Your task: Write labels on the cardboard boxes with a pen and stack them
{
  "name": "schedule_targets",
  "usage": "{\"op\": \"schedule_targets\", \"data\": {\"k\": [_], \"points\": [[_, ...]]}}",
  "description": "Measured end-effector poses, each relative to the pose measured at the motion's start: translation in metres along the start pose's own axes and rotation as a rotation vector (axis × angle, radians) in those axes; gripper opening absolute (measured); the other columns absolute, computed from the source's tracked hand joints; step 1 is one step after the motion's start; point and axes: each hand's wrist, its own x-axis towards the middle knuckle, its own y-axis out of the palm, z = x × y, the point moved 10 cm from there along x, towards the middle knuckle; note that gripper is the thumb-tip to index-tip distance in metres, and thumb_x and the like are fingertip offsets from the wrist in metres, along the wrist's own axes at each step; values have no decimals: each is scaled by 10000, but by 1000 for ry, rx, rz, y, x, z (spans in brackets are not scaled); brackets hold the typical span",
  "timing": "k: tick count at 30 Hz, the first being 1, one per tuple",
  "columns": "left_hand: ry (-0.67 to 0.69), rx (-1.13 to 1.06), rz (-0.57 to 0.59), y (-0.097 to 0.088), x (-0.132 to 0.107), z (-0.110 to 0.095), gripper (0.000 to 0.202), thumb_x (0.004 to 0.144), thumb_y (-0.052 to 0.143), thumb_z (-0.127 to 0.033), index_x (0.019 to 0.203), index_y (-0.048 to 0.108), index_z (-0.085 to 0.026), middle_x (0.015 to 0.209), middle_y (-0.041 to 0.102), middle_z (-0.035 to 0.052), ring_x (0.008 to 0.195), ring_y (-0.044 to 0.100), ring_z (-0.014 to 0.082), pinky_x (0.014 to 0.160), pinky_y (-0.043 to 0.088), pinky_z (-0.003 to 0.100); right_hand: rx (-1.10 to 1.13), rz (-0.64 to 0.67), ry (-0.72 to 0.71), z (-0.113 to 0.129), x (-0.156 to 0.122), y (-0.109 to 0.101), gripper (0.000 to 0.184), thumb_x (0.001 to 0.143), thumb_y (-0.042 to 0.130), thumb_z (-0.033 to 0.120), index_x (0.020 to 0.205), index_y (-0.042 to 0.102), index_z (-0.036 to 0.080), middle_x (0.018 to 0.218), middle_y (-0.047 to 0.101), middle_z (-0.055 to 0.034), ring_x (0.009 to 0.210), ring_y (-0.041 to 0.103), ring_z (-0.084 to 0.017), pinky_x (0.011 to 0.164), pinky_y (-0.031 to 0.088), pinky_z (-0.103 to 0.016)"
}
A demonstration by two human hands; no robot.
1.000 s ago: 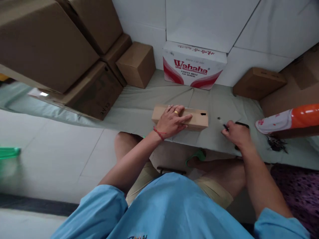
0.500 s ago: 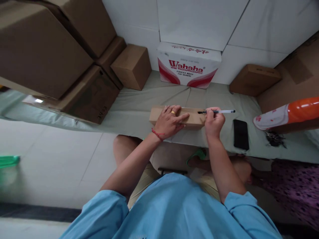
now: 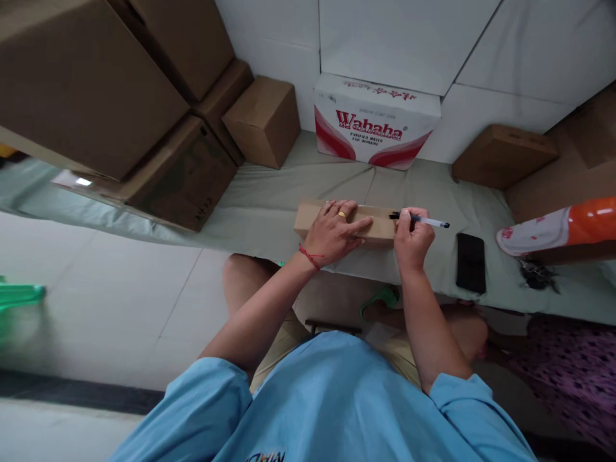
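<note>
A long, narrow brown cardboard box (image 3: 304,219) lies on the cloth-covered surface in front of me. My left hand (image 3: 337,232), with a gold ring and a red string bracelet, lies across its top. The fingers curl over the far edge, the index finger stretches right, and the thumb is at the near side. My right hand (image 3: 414,240) is closed around a pen (image 3: 430,221) at the box's right end. The pen's dark front part points left over the box top; its pale barrel sticks out to the right. Whether the tip touches the cardboard cannot be made out.
A black phone (image 3: 470,263), keys (image 3: 536,273) and an orange-and-white container (image 3: 553,224) lie to the right. Cardboard boxes (image 3: 158,173) are stacked left. A white Wahaha carton (image 3: 375,125) stands against the wall. Someone's patterned purple clothing (image 3: 572,372) shows at lower right.
The view has shifted slightly. The pen has tilted, its rear end now lower, and its front part sits a little further right along the box. My left hand keeps its place on the box.
</note>
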Motion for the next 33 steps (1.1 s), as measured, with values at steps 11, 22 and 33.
{"op": "schedule_targets", "data": {"k": [11, 22, 33], "points": [[-2, -3, 5, 0, 0, 0, 511, 951, 770, -419, 1448, 676, -348, 1496, 555, 150, 1384, 529, 353, 1218, 381, 597, -16, 72, -57, 11, -3, -7, 334, 1010, 460, 488, 872, 623, 231, 747, 654, -20, 672, 601, -163, 719, 461, -302], [4, -24, -1, 0, 0, 1, 499, 957, 758, -428, 1443, 676, -350, 1478, 551, 147, 1370, 526, 353, 1210, 379, 598, -143, -47, -3, -4, 2, -25, 269, 1008, 424, 421, 889, 578, 236, 800, 667, -41, 740, 641, -184, 767, 496, -311], [-5, -14, -3, 1, 0, 1, 498, 956, 762, -428, 1442, 677, -367, 1490, 556, 135, 1382, 523, 344, 1222, 371, 586, -43, -81, 38, -13, 2, -21, 325, 1051, 401, 499, 974, 566, 230, 803, 646, -29, 746, 637, -181, 771, 498, -317]]}}
